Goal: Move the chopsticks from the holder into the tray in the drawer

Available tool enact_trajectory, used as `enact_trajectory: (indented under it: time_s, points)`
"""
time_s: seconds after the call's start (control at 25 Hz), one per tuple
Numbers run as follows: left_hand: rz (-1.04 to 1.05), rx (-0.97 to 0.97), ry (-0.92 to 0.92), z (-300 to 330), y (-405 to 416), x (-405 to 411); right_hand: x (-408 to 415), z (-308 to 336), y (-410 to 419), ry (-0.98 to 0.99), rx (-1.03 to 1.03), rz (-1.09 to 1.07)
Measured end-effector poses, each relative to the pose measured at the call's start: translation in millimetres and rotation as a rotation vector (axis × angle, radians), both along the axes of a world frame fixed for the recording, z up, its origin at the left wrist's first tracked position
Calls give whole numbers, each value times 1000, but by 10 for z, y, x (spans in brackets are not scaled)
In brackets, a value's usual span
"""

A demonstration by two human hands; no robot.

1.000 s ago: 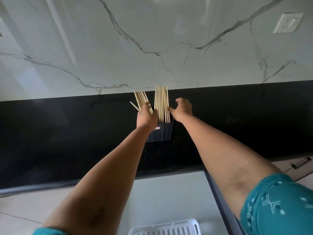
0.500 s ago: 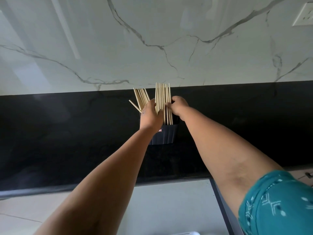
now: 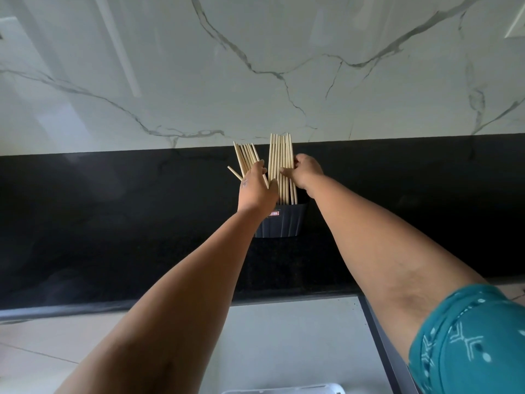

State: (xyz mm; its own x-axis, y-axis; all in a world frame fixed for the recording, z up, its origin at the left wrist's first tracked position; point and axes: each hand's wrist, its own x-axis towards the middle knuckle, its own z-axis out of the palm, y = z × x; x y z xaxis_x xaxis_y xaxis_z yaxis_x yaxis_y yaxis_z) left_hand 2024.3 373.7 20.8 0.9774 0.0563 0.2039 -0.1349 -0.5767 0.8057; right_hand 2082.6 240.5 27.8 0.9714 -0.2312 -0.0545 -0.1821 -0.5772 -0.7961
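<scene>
A dark ribbed holder point(image 3: 284, 223) stands on the black counter against the wall, with several pale wooden chopsticks upright in it. My left hand point(image 3: 257, 189) is wrapped around the left bundle of chopsticks point(image 3: 245, 157), which fans to the left. Around the straight right bundle point(image 3: 281, 163), my right hand point(image 3: 305, 173) has its fingers curled. Both bundles still have their lower ends inside the holder. The white tray point(image 3: 284, 391) shows only as a rim at the bottom edge, in the open drawer.
The black counter point(image 3: 113, 223) runs across the view, with a white marble wall point(image 3: 255, 66) behind it. The open drawer's pale floor point(image 3: 284, 336) lies below, bounded on the right by a dark side wall point(image 3: 383, 351). A wall socket point(image 3: 515, 24) sits top right.
My right hand has moved from beside the right bundle to closing its fingers across it. My left hand has stayed on the left bundle. The view tilted up slightly.
</scene>
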Motion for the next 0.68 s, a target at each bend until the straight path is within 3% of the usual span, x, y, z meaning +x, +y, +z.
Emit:
enact_trajectory:
  time_s: [0.16,0.4,0.52,0.68]
  points:
    - [-17,3,-14,-81,21,-8,56,-31,2,44,-60,1]
    - [-38,44,-79,18,41,-86,-54,108,-46,-19,62,-113]
    - [-44,31,-56,159,25,-238,-221,404,-86,-140,196,-159]
    - [-72,20,-102,513,-94,-553,-715,1026,25,-400,32,-190]
